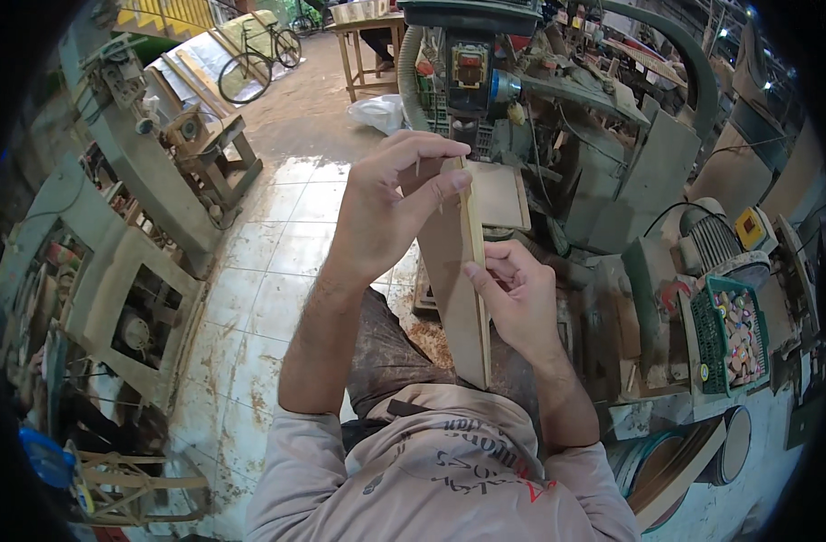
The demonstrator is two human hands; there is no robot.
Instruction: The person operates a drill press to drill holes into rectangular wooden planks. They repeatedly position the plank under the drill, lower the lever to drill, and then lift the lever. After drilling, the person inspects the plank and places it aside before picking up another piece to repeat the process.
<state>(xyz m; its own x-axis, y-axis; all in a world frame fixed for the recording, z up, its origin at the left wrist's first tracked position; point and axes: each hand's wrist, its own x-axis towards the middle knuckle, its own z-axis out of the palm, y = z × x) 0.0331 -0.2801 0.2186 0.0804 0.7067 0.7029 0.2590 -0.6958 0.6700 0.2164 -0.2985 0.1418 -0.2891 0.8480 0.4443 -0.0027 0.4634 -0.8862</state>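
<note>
Head view, looking down: a person holds a long wooden board (pixel 462 289) upright on edge in front of the chest, its lower end near the lap and its upper end raised toward a green machine (pixel 471 63). A thin pale strip runs along the board's right edge.

The left hand (pixel 390 208) is closed around the board's upper end, the fingers curled over the top and the thumb pressed against the near face. A small sliver, perhaps a nail or splinter, shows between the fingertips; what it is cannot be told. The right hand (pixel 517 303) grips the board at mid-height from the right, with the thumb on the strip and the fingers wrapped behind.

Below the board, sawdust (pixel 428 339) lies on the tiled floor (pixel 277 262) beside the person's knee. To the right, a green basket (pixel 729 334) holds small wooden pieces, near an electric motor (pixel 715 242). A bicycle (pixel 259 59) stands far off at the upper left, and a wooden table (pixel 363 45) stands beyond it to the right.
</note>
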